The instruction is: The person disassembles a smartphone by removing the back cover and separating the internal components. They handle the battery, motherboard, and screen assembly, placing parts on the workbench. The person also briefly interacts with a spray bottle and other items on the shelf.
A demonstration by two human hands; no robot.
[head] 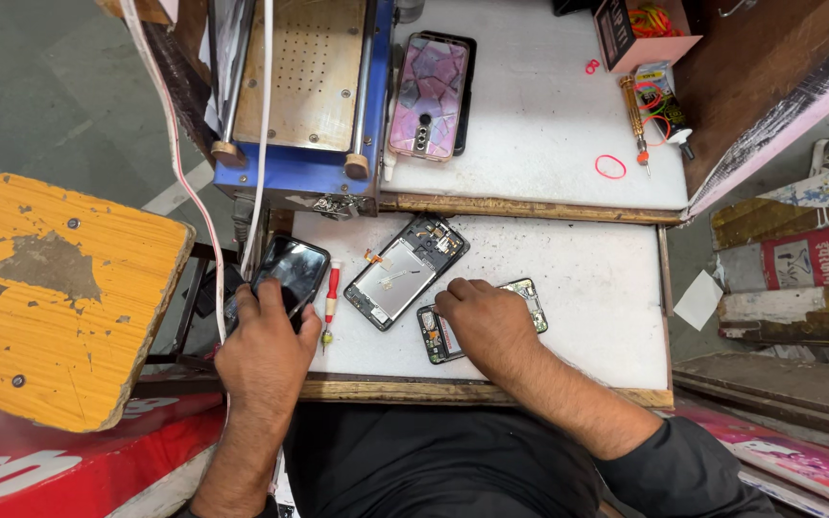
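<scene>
A black phone (290,271) is held by the left hand (266,350) at the left edge of the white table (606,288); the fingers are curled around its lower end and the thumb is laid on its dark glass. The right hand (486,326) is laid flat on a small phone frame (530,299) near the front of the table, with the fingers pressed together on top of it, so most of this part is covered. Between the two hands an opened phone (405,270) is seen, lying tilted with its inside parts up, and a red screwdriver (331,302) is placed just beside it. On the upper shelf a phone with a pink marbled back (427,96) and a red rubber band (610,167) are seen. A worn yellow stool (50,297) is standing on the left.
</scene>
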